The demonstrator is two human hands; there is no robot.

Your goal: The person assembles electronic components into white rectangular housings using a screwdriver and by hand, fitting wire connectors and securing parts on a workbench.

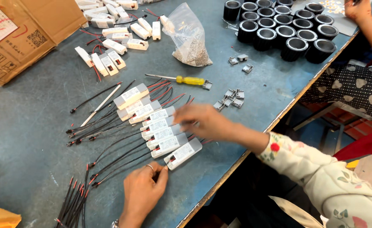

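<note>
Pinching the nearest white rectangular plastic driver module [183,153] at its wire end, left hand [141,194] squares it into the fanned row; right hand [205,121], fingers loosely spread, rests just beyond it, steadying the neighbours.

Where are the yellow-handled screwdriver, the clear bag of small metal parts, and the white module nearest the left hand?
yellow-handled screwdriver [190,80], head view, middle of the yellow handle.
clear bag of small metal parts [190,42], head view, bag's front above the heaped parts.
white module [183,153], head view, middle of its labelled top.
</note>
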